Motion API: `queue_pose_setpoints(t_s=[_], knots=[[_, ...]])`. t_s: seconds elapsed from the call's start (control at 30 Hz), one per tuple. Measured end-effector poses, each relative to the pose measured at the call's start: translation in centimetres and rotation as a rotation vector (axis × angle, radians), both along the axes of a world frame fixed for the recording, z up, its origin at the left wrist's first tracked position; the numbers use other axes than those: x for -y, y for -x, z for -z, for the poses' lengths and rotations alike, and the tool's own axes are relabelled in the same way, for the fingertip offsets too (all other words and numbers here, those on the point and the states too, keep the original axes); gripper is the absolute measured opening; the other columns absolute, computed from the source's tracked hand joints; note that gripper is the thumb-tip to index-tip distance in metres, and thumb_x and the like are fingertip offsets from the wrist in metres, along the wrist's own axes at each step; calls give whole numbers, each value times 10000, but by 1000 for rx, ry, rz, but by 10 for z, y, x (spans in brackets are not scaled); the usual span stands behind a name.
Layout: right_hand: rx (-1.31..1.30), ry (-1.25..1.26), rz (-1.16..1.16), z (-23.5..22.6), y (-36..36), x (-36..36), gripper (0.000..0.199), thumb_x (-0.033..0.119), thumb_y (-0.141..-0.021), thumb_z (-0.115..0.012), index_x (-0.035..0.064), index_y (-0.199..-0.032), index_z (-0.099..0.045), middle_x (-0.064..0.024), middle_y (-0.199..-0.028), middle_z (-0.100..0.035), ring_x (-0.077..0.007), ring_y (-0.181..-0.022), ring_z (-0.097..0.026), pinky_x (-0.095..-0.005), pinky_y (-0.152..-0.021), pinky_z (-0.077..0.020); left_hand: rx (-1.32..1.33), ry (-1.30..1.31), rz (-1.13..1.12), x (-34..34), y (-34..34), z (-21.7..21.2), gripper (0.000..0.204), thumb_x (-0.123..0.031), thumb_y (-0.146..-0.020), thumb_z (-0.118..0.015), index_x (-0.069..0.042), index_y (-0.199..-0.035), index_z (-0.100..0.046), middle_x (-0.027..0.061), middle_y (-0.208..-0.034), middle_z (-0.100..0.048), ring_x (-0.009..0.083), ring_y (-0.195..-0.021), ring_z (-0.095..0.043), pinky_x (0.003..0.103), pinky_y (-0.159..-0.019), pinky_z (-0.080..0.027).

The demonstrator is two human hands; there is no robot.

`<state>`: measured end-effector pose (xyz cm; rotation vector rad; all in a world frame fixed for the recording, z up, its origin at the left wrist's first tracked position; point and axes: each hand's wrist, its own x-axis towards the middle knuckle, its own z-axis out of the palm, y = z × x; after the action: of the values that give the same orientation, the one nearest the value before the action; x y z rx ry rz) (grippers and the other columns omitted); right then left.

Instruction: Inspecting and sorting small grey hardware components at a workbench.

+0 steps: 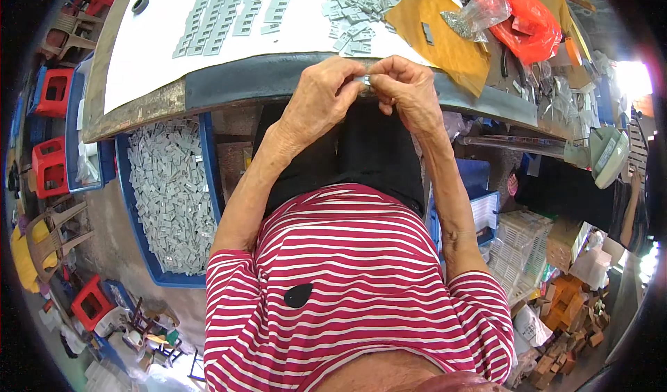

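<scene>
Both my hands meet at the table's front edge, fingertips pinched round one small grey plastic part [364,80]. My left hand [325,90] grips it from the left, my right hand [408,90] from the right; the fingers cover most of it. Beyond them on the white sheet [146,58] lie overlapping rows of flat grey plastic pieces [215,17]. A loose heap of similar grey pieces [358,17] sits farther right.
A blue crate [177,279] full of grey pieces stands at my left below the table. Brown paper [445,37] and a red plastic bag [528,27] lie at the table's right. Red stools [52,93] stand far left. A black ring [140,5] rests on the sheet.
</scene>
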<state>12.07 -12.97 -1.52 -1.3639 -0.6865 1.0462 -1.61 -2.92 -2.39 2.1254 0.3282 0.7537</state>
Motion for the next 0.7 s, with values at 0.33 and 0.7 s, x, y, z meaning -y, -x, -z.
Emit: queue_pose_setpoints(t_s=[0.33, 0.7], knots=[[-10, -25, 23, 3, 4, -5, 58, 33, -756, -588, -17, -786, -588, -11, -591, -531, -53, -455, -457, -177, -390, -360, 29, -53, -34, -2, 3, 1, 181, -14, -753, -599, 39, -925, -580, 121, -830, -582, 197, -674, -579, 280, -581, -459], [-12, -50, -7, -1, 8, -11, 162, 85, -847, -533, -44, -930, -585, -47, -710, -562, -67, -525, -494, -182, -480, -422, -26, -91, -192, -34, 27, -5, 158, -36, -749, -611, 21, -896, -594, 111, -837, -585, 181, -711, -576, 272, -639, -465]])
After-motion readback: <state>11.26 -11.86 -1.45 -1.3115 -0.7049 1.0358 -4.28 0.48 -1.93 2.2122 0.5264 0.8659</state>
